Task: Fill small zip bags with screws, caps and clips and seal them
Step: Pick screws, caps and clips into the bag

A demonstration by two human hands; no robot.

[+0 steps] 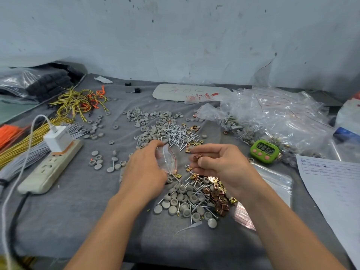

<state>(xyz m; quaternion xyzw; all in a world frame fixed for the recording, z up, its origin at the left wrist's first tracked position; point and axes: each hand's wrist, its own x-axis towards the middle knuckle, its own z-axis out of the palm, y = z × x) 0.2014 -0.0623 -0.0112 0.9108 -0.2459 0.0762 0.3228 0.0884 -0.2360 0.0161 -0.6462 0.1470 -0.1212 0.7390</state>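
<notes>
Far left of the bag, on the grey-clothed counter [78, 221], yellow and orange wires [78, 102] lie in loose loops, and nearer the bag a white charger [57, 139] sits plugged into a power strip [50, 166]. Loose grey caps [97, 162] are scattered between the strip and the bag. The left hand [144, 172] comes next, its fingers curled round the bag [168, 158], a small clear zip bag with a red line at its mouth. It is held tilted above the counter with its mouth turned to the right. Behind the bag lies a heap of screws [179, 135], with more caps along its left edge. Just right of the bag, the right hand [220, 166] has its fingers curled and pinches a copper clip [196, 156] between thumb and fingertips. The clip is close to the bag's mouth; whether it touches the bag cannot be told. Below the bag, between the two forearms, is a mixed pile [194, 199] of caps, screws and clips. Farther right of the bag, past the right hand, stands a green timer [265, 151], with a mound of filled bags [272, 117] behind it and flat empty bags [272, 178] in front of it. Farthest right of the bag lies a sheet of paper [335, 188].
</notes>
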